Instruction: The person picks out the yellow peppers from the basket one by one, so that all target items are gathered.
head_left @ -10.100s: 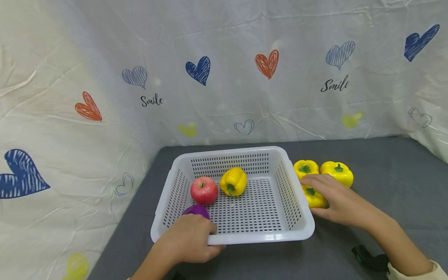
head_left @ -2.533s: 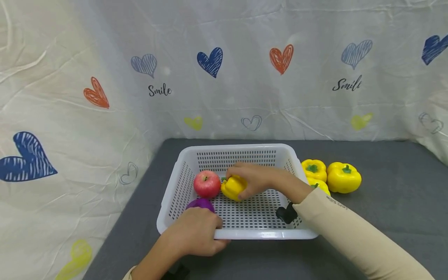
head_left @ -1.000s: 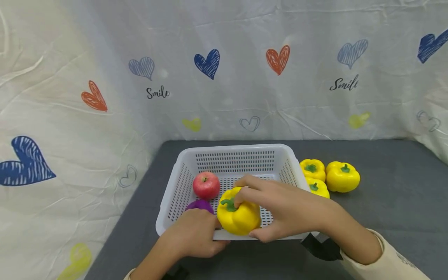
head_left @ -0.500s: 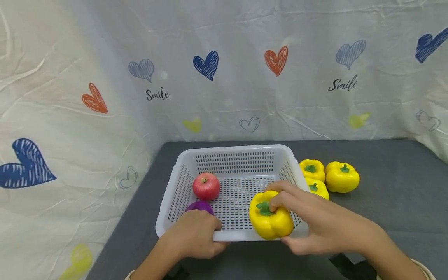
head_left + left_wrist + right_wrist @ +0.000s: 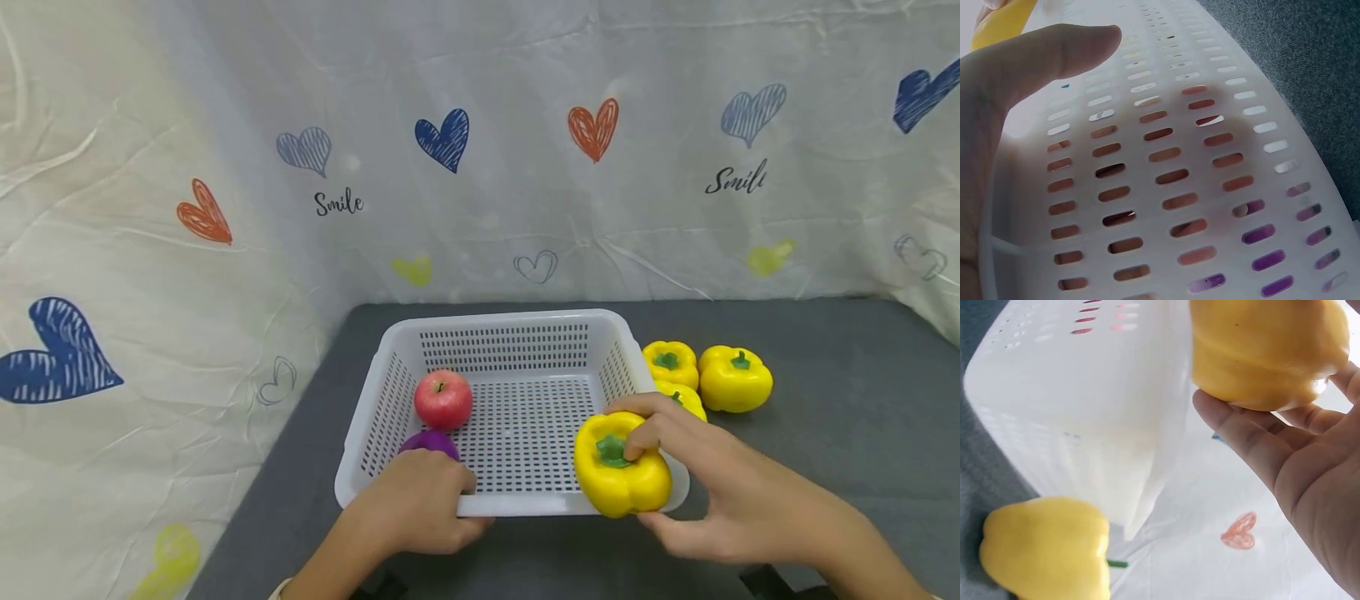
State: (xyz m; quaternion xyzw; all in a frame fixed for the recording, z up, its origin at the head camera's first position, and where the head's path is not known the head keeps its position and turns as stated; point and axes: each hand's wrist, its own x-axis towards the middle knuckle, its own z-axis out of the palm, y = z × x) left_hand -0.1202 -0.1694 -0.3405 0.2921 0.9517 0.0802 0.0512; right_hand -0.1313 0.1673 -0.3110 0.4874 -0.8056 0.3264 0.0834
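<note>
My right hand (image 5: 738,492) grips a yellow bell pepper (image 5: 622,475) by its top and side, over the near right corner of a white perforated basket (image 5: 525,505). In the right wrist view the held pepper (image 5: 1269,353) is above the fingers, beside the basket wall (image 5: 1079,381). My left hand (image 5: 416,504) holds the basket's near rim, thumb outside; the left wrist view shows the thumb (image 5: 1054,59) against the outer wall. Inside the basket lie a red apple (image 5: 443,400) and, partly hidden behind the left hand, a round purple thing (image 5: 431,442).
Three more yellow bell peppers stand on the dark grey cloth right of the basket: one at the back (image 5: 671,363), one farther right (image 5: 735,379), one partly hidden by the right hand (image 5: 684,400). A white curtain printed with hearts (image 5: 480,208) hangs behind and at left.
The right hand has lifted the pepper from beside the apple inside the basket and carried it right, to the near right corner. The left hand has kept its hold on the rim.
</note>
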